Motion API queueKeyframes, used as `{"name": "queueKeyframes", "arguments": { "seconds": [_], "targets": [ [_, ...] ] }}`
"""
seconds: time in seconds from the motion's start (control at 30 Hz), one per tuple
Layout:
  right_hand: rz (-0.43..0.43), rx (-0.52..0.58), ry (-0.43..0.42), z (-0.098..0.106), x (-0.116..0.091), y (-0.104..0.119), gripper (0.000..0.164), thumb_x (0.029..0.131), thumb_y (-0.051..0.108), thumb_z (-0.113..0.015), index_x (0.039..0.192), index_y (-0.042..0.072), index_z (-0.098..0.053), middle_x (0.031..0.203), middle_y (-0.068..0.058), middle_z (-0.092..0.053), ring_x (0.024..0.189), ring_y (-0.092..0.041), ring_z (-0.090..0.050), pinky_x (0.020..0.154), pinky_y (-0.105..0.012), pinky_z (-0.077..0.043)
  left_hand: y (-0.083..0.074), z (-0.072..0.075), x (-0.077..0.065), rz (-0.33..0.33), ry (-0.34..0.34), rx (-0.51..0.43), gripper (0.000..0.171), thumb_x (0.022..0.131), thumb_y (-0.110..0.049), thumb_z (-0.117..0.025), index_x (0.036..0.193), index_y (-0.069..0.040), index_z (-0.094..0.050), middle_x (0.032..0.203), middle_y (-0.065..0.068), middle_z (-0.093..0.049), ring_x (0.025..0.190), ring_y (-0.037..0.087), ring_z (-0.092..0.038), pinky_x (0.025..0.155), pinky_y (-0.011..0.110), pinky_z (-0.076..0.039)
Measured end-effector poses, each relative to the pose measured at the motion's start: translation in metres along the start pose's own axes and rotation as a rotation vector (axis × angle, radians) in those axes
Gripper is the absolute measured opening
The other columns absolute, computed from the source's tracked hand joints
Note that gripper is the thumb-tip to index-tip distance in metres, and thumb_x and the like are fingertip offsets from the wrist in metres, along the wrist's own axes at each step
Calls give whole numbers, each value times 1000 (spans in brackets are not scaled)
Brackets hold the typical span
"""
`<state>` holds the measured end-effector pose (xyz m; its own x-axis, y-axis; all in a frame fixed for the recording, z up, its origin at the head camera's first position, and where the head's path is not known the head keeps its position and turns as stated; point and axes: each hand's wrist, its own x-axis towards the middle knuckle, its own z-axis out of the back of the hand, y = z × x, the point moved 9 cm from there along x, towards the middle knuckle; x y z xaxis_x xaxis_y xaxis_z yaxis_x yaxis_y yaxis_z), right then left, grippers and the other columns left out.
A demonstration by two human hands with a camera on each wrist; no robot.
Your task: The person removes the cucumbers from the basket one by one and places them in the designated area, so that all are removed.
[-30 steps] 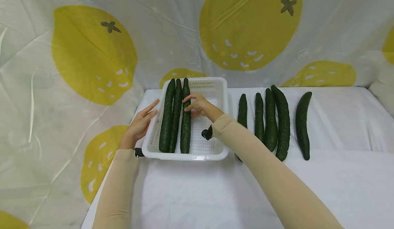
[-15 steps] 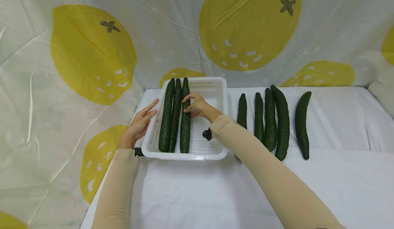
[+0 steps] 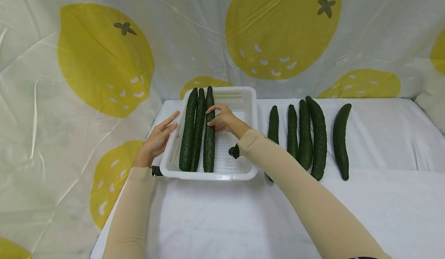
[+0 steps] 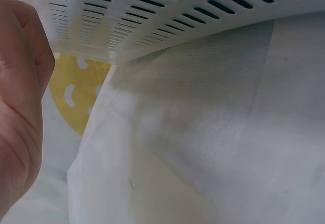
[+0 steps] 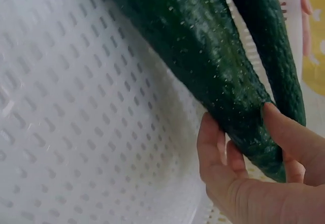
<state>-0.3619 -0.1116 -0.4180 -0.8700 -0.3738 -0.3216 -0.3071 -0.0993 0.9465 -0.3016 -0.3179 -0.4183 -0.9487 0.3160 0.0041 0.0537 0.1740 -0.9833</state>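
My R hand (image 3: 226, 120) pinches long, dark-green cuke (image 3: 209, 147) off-ctr. — may swing; L hand (image 3: 157, 140), fingers straight, beside white rect. plastic basket (image 3: 208, 176).

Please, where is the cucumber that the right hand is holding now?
In the head view, the held cucumber is in the white basket, just right of two other cucumbers.

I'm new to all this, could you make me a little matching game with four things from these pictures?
1. Left hand
2. Right hand
3. Basket
4. Rightmost cucumber

A. White, full of small slots
B. Lying on the cloth, apart from its neighbours
C. By the basket's left side
D. Gripping a dark green cucumber

Pairs: 1-C, 2-D, 3-A, 4-B
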Motion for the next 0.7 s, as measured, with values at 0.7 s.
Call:
{"name": "queueKeyframes", "arguments": {
  "seconds": [0.7],
  "targets": [
    [-29,49,-44,19,-14,16,45,84,-22,-65,118,7,-63,160,-14,-22,105,-49,-62,83,-53,-54,0,-4,0,14,7,-11,55,109,-8,-37,160,-13,-19,131,2,-58,105,15,-64,81,30,-57]
  ]
}}
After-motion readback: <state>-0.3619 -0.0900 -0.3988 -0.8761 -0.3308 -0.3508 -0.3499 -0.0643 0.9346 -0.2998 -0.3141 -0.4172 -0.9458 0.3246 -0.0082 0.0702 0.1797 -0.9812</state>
